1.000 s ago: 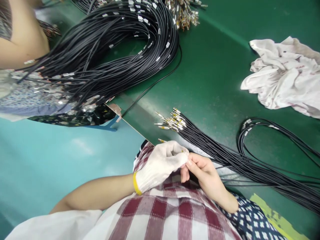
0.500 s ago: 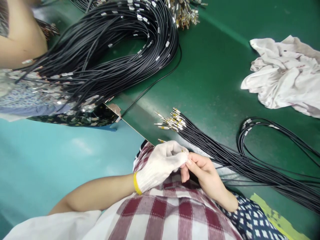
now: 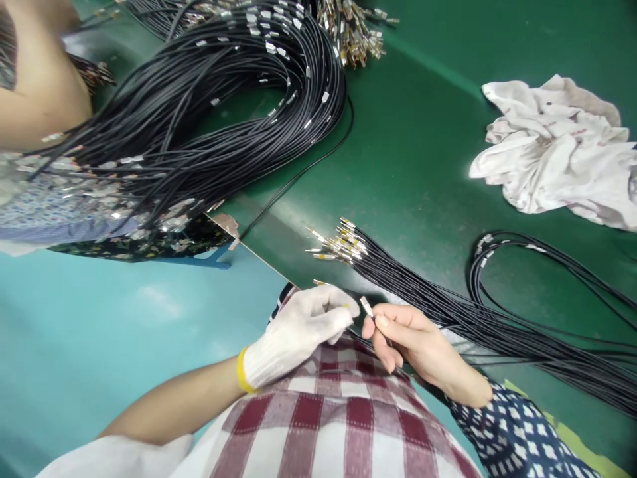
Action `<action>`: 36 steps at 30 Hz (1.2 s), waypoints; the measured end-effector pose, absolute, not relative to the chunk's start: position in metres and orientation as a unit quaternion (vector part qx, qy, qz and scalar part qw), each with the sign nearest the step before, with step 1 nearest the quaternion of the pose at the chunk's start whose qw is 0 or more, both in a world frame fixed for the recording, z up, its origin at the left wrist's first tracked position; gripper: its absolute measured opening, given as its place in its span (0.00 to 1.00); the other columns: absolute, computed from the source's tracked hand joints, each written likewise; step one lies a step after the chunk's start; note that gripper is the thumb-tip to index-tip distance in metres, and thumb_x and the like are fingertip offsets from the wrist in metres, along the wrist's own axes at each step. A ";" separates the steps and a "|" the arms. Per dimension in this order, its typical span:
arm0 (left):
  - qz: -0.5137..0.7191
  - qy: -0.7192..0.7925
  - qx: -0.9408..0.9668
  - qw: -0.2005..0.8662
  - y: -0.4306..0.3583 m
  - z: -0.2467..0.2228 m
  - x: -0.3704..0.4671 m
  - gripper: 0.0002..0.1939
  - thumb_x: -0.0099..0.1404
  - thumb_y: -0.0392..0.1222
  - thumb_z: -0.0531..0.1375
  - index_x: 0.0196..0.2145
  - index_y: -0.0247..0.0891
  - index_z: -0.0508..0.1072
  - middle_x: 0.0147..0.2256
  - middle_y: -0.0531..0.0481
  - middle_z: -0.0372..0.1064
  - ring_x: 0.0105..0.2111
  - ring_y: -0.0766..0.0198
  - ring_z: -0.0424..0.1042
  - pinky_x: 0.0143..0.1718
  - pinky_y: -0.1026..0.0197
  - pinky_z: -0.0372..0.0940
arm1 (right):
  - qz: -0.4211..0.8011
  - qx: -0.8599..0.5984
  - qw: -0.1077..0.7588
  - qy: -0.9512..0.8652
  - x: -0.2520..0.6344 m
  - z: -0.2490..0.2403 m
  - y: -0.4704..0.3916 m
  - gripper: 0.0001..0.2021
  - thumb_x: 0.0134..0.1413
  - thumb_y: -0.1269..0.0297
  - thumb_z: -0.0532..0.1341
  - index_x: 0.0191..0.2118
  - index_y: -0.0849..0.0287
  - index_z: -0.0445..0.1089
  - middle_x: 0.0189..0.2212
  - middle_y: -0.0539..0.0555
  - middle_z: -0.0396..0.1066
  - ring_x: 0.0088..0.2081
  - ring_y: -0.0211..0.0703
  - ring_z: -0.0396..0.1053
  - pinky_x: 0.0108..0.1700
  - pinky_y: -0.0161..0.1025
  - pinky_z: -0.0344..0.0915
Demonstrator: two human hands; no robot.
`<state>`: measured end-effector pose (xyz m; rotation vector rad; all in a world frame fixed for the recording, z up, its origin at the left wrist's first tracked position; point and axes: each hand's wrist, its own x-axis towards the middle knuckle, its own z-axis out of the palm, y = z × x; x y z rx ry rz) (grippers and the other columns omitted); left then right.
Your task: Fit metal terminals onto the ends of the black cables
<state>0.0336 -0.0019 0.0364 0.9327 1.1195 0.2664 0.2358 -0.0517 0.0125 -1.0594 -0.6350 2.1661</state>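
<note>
Bare-fingered, my right hand point(image 3: 415, 335) pinches a thin black cable just below a white label tag point(image 3: 367, 306), which points up and left. My left hand point(image 3: 303, 332) wears a white knitted glove with a yellow cuff. Its thumb and fingers are pinched together a short way left of the tag, and a small yellow spot shows at the fingertips; what they hold is mostly hidden. Just beyond both hands lies a bundle of black cables point(image 3: 428, 292), its metal connector ends with yellow bands point(image 3: 343, 244) fanned out to the left.
A large coil of black cables with white tags point(image 3: 279, 139) spans the far left of the green table point(image 3: 408, 166). A co-worker's arm point(image 3: 44, 86) is beside it. Crumpled white gloves point(image 3: 562, 146) lie at right, above a smaller cable loop point(image 3: 478, 259). The table edge point(image 3: 263, 255) runs diagonally.
My hands, touching before, have come apart. My left hand has shifted left, and the white tag now shows above my right fingers.
</note>
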 end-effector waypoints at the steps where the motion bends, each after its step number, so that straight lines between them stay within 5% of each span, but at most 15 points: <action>1: 0.126 0.518 0.423 0.733 -0.002 0.036 0.030 0.05 0.63 0.37 0.56 0.31 0.37 0.72 0.23 0.57 0.62 0.24 0.71 0.59 0.26 0.66 0.54 | 0.822 -0.404 0.315 -0.248 0.236 0.013 -0.052 0.16 0.66 0.55 0.60 0.35 0.64 0.74 0.16 0.48 0.69 0.17 0.30 0.53 0.20 0.30 0.47; 18: 0.168 0.563 0.396 0.705 -0.013 0.020 0.003 0.18 0.68 0.41 0.53 0.20 0.37 0.59 0.19 0.57 0.55 0.21 0.71 0.51 0.23 0.65 0.48 | 0.779 -0.420 0.258 -0.386 0.232 0.009 -0.060 0.18 0.70 0.53 0.55 0.42 0.63 0.75 0.21 0.49 0.71 0.21 0.32 0.57 0.25 0.31 0.54; 25: 0.118 0.543 0.453 0.697 -0.014 0.026 0.008 0.15 0.65 0.39 0.52 0.20 0.37 0.63 0.20 0.57 0.57 0.22 0.70 0.54 0.25 0.65 0.50 | 0.722 -0.436 0.209 -0.496 0.228 0.016 -0.059 0.20 0.73 0.54 0.50 0.47 0.61 0.74 0.22 0.49 0.72 0.23 0.34 0.61 0.28 0.32 0.58; 29: 0.142 0.592 0.463 0.645 -0.013 0.027 0.007 0.15 0.65 0.41 0.53 0.21 0.38 0.62 0.21 0.57 0.56 0.23 0.69 0.54 0.25 0.65 0.52 | 0.547 -0.445 0.169 -0.689 0.225 0.023 -0.054 0.16 0.73 0.60 0.51 0.52 0.58 0.73 0.31 0.53 0.78 0.31 0.41 0.71 0.38 0.39 0.62; 32: 0.164 0.648 0.449 0.593 -0.010 0.024 0.000 0.14 0.65 0.43 0.54 0.21 0.38 0.62 0.21 0.57 0.57 0.23 0.69 0.56 0.25 0.65 0.53 | 0.372 -0.440 0.169 -0.799 0.225 0.023 -0.048 0.14 0.71 0.58 0.55 0.45 0.57 0.77 0.43 0.57 0.78 0.41 0.47 0.73 0.44 0.44 0.61; 36: 0.154 0.669 0.442 0.577 -0.007 0.020 -0.008 0.14 0.65 0.43 0.53 0.22 0.38 0.63 0.21 0.56 0.59 0.24 0.67 0.59 0.25 0.65 0.54 | 0.332 -0.429 0.165 -0.824 0.227 0.016 -0.041 0.15 0.71 0.60 0.55 0.37 0.57 0.77 0.37 0.54 0.78 0.37 0.43 0.72 0.41 0.40 0.63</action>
